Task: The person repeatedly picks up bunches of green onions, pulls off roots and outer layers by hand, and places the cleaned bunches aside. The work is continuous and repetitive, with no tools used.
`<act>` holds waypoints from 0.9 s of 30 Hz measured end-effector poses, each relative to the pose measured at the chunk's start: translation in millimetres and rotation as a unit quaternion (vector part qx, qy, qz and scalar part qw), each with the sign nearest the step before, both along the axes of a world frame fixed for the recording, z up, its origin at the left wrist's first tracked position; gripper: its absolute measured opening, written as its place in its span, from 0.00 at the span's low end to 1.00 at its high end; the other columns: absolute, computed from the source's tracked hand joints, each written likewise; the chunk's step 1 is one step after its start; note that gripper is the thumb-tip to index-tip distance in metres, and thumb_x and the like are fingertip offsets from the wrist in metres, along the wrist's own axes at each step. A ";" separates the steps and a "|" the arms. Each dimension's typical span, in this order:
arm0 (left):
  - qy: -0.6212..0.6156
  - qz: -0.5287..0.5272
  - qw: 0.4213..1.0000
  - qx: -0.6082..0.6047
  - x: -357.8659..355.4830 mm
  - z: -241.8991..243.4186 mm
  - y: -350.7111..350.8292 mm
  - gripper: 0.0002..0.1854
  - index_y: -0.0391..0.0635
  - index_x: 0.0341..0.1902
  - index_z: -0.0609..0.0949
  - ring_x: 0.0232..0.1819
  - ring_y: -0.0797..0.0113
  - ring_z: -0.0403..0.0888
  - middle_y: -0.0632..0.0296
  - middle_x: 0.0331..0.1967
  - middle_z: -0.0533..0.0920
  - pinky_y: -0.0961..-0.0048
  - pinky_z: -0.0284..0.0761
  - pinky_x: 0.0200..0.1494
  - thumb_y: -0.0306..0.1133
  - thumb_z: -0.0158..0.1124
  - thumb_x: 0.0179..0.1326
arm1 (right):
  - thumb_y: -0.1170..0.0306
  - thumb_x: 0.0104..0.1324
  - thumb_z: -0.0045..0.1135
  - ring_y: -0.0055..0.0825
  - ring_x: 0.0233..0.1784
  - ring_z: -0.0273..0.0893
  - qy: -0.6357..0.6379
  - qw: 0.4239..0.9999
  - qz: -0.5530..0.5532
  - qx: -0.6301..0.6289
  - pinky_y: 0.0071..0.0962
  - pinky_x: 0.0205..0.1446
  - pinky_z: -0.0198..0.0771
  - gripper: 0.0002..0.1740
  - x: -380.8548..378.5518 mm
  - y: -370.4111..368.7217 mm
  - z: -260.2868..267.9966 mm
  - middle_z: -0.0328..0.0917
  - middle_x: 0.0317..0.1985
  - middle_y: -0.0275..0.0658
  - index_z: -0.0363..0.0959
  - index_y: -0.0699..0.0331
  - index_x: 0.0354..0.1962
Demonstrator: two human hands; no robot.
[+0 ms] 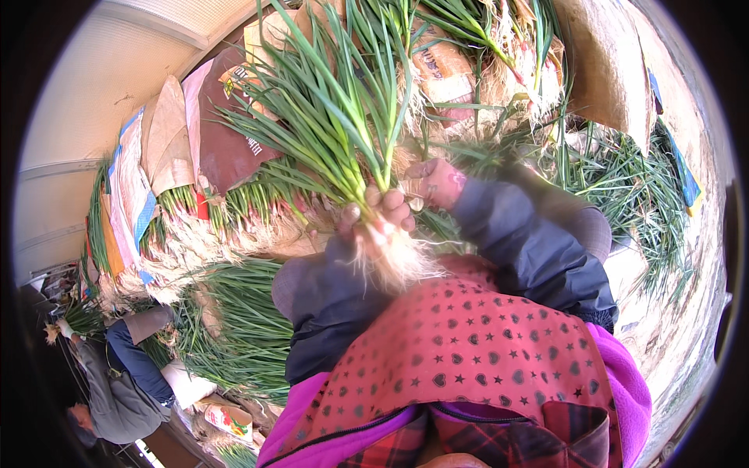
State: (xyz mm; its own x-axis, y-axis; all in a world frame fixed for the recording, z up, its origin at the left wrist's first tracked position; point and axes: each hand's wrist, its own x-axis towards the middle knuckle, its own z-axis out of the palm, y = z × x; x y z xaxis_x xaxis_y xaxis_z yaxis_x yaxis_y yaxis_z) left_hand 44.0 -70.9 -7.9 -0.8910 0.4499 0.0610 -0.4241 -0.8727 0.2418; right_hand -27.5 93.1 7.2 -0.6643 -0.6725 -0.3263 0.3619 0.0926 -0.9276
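Note:
A bunch of green onions (351,158) is held up in front of me, leaves pointing away and pale stringy roots (395,251) hanging towards my apron. My left hand (389,207) grips it around the lower stalks, just above the roots. At the right side of the stalks is my right hand (436,182), its fingers bent close to the bunch. Whether those fingers pinch a stalk or only rest beside it, I cannot tell.
Rows of green onions (257,205) lie ahead and left, partly under paper sacks (225,128). Loose onions (246,327) lie beside my left knee. Leaf scraps (632,193) are heaped at right. A co-worker (123,386) bends over onions at far left.

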 end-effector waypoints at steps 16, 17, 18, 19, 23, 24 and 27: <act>-0.245 0.003 0.941 -0.235 3.1 -5.9 5.9 0.18 0.43 0.43 0.70 0.29 0.51 0.76 0.43 0.32 0.77 0.56 0.74 0.31 0.35 0.57 0.48 | 0.61 0.53 0.54 0.23 0.26 0.76 0.098 0.962 -0.156 0.203 0.22 0.30 0.70 0.17 7.5 5.3 43.3 0.76 0.22 0.38 0.72 0.62 0.39; -0.246 0.001 0.936 -0.253 3.6 -5.7 5.7 0.18 0.43 0.43 0.70 0.28 0.51 0.76 0.44 0.29 0.77 0.57 0.74 0.31 0.36 0.58 0.47 | 0.64 0.55 0.50 0.23 0.23 0.75 0.060 0.967 -0.136 0.205 0.19 0.27 0.69 0.17 5.8 -5.4 52.2 0.76 0.21 0.39 0.70 0.62 0.42; -0.245 0.050 0.922 -0.296 6.2 2.7 13.6 0.17 0.42 0.40 0.72 0.26 0.54 0.76 0.48 0.26 0.77 0.63 0.75 0.28 0.35 0.58 0.46 | 0.65 0.57 0.50 0.21 0.24 0.74 0.070 0.957 -0.084 0.268 0.21 0.30 0.70 0.17 0.7 -15.7 50.6 0.76 0.22 0.38 0.68 0.59 0.45; -0.245 0.068 0.918 -0.306 8.1 1.8 17.0 0.16 0.41 0.39 0.72 0.25 0.56 0.76 0.49 0.26 0.77 0.65 0.75 0.27 0.35 0.58 0.46 | 0.65 0.58 0.50 0.19 0.25 0.73 0.080 0.941 -0.030 0.329 0.24 0.33 0.71 0.18 -5.4 -25.0 46.9 0.76 0.22 0.37 0.67 0.56 0.47; -0.248 0.091 0.896 -0.356 5.1 5.7 31.3 0.15 0.39 0.35 0.72 0.22 0.63 0.76 0.56 0.24 0.76 0.73 0.72 0.20 0.36 0.58 0.46 | 0.65 0.57 0.46 0.34 0.34 0.76 0.299 0.807 0.048 0.507 0.28 0.39 0.71 0.17 -17.0 -33.4 14.1 0.77 0.29 0.42 0.68 0.57 0.45; -0.261 0.107 0.877 -0.389 7.9 11.7 32.4 0.15 0.39 0.35 0.73 0.22 0.63 0.76 0.57 0.24 0.76 0.73 0.72 0.19 0.36 0.58 0.46 | 0.65 0.56 0.45 0.39 0.39 0.74 0.283 0.821 0.041 0.494 0.31 0.43 0.69 0.15 -14.5 -35.0 14.8 0.76 0.32 0.45 0.72 0.60 0.40; -0.258 0.090 0.883 -0.382 12.7 3.7 32.7 0.16 0.40 0.34 0.73 0.21 0.65 0.75 0.58 0.24 0.75 0.75 0.70 0.18 0.38 0.59 0.45 | 0.64 0.54 0.47 0.38 0.39 0.74 0.194 0.820 0.094 0.531 0.30 0.44 0.69 0.13 -18.6 -38.4 15.6 0.76 0.34 0.46 0.75 0.60 0.33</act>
State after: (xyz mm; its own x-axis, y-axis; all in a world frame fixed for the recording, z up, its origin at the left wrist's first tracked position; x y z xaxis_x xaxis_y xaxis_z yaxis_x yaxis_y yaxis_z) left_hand 56.7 -38.3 -4.2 -0.7729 0.0337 -0.6336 -0.5212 -0.6033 0.6037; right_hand -46.2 54.7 22.8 -0.7734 -0.2493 -0.5829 -0.0550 0.9424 -0.3300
